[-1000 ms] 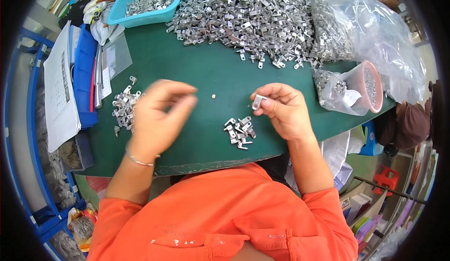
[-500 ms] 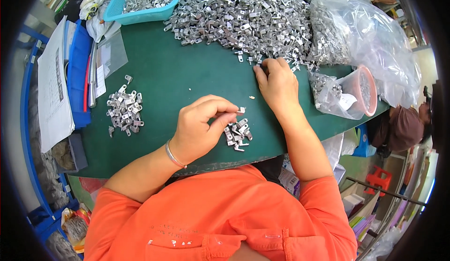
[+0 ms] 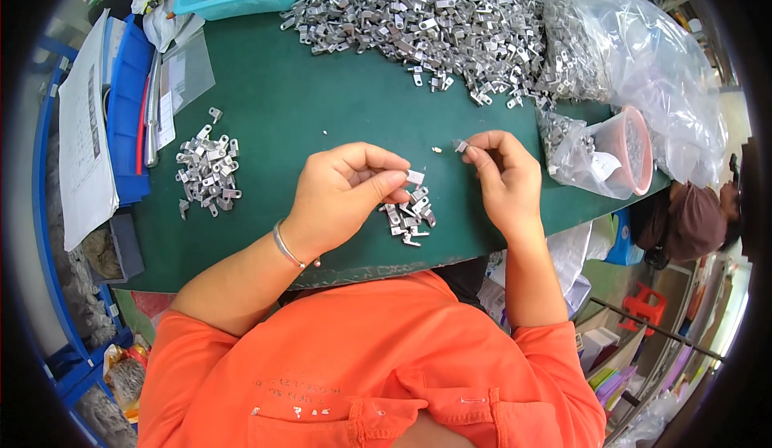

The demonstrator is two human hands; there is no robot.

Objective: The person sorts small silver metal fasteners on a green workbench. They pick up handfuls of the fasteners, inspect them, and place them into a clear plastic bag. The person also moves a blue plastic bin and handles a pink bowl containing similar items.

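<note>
Between the thumb and index finger of my left hand (image 3: 342, 187) is a small metal bracket (image 3: 415, 177), held just above a little heap of brackets (image 3: 408, 216) near the table's front edge. My right hand (image 3: 508, 176) pinches another small bent metal bracket (image 3: 460, 145) at its fingertips, a short way to the right. At the far side lies a large mound of the same silver brackets (image 3: 426, 22), each with a hole in a tab. A smaller pile of brackets (image 3: 208, 166) rests on the left of the green table (image 3: 281, 102).
A light-blue basket (image 3: 241, 4) of brackets stands at the far left. Along the left edge are a blue tray (image 3: 129, 118) and papers (image 3: 84, 134). On the right sit a clear plastic bag (image 3: 643, 54) and a pink-rimmed tub (image 3: 635, 154). A person (image 3: 696, 215) is beyond the right edge.
My right hand has drawn back from the edge of the big mound toward me, now with a bracket in its fingertips. My left hand stays near the small heap, still pinching its bracket.
</note>
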